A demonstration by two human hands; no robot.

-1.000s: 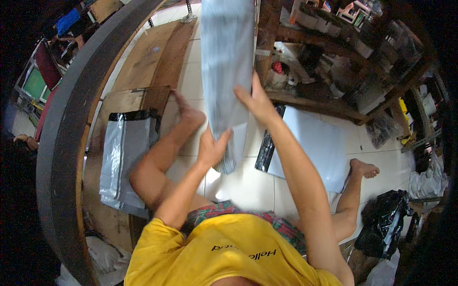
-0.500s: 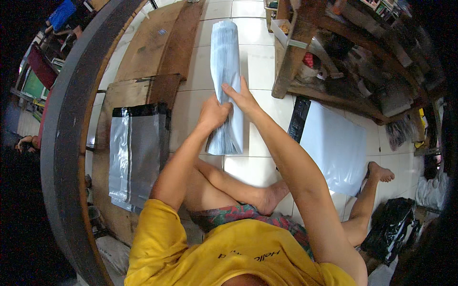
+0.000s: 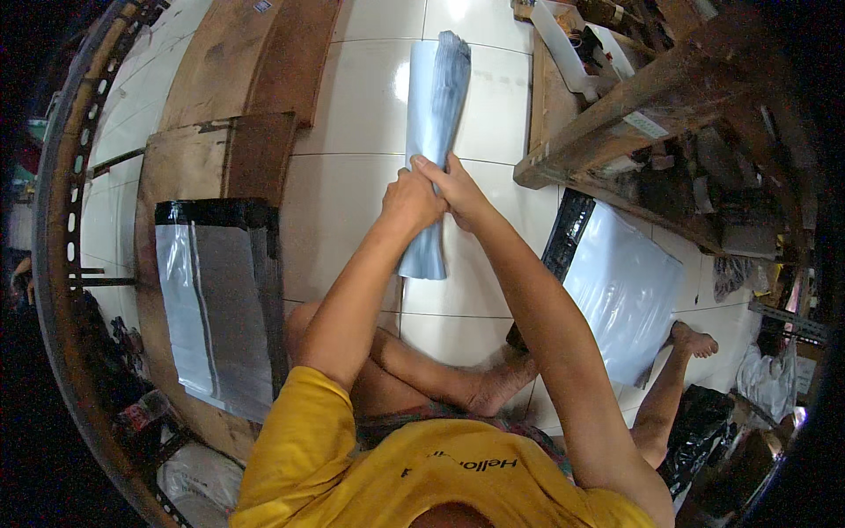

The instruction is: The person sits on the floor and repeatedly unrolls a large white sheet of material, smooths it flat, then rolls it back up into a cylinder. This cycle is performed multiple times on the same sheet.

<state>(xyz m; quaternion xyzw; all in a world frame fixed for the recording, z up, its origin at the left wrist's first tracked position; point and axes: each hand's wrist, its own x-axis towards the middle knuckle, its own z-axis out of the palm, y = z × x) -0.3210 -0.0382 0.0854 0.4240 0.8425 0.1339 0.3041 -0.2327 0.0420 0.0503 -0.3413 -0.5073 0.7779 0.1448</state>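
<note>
Both hands grip a rolled bundle of pale blue-grey plastic mailing bags (image 3: 426,101), held lengthwise in front of me above the tiled floor. My left hand (image 3: 414,202) is wrapped round its lower middle. My right hand (image 3: 456,187) closes on it from the right, its thumb by the left hand. The bundle is pinched narrow at the grip and flares at both ends, with layered edges fanned at its far right. To my left lies a stack of grey plastic bags with a black band (image 3: 224,304). A similar pale stack (image 3: 620,290) lies to my right.
Brown cardboard (image 3: 207,75) covers the floor at left, beside a dark metal rack frame (image 3: 55,290). A wooden bench (image 3: 616,123) stands at far right. A black plastic bag (image 3: 700,431) lies near my outstretched foot (image 3: 694,340). White tiles (image 3: 352,106) stretch between.
The bundle has turned in my hands, its layered edges now at the far right. It is squeezed narrower in the middle. My hands have come closer together, and the view has shifted.
</note>
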